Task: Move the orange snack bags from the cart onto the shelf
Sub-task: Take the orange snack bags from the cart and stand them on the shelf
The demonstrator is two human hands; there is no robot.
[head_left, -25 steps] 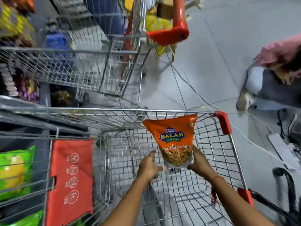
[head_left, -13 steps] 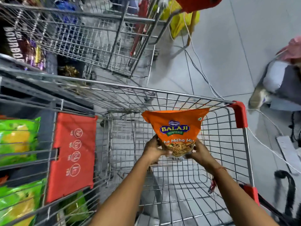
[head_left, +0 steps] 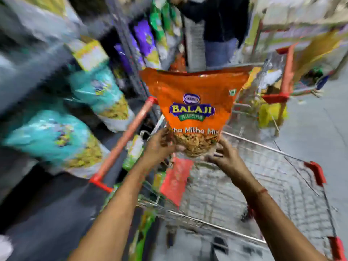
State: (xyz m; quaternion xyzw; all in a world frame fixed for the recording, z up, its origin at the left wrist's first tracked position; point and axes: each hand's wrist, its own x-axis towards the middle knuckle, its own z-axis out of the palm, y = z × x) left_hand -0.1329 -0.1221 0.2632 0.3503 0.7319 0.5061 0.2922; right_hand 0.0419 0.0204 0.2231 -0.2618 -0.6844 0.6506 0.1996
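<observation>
An orange Balaji snack bag is held upright in the air above the wire cart. My left hand grips its lower left corner. My right hand holds the lower right corner from beneath. The bag's clear bottom window shows the snack mix. The dark shelf lies to the left, with teal snack bags lying on it. The picture is blurred by motion.
A second cart with a red handle stands between the shelf and my cart, holding green bags. A person in dark clothes stands behind the bag. Another cart with red posts and yellow goods is at the right.
The bag has been lifted out of the cart and now sits high in front of me. My view has swung up and left toward the shelf. Both hands stay on the bag.
</observation>
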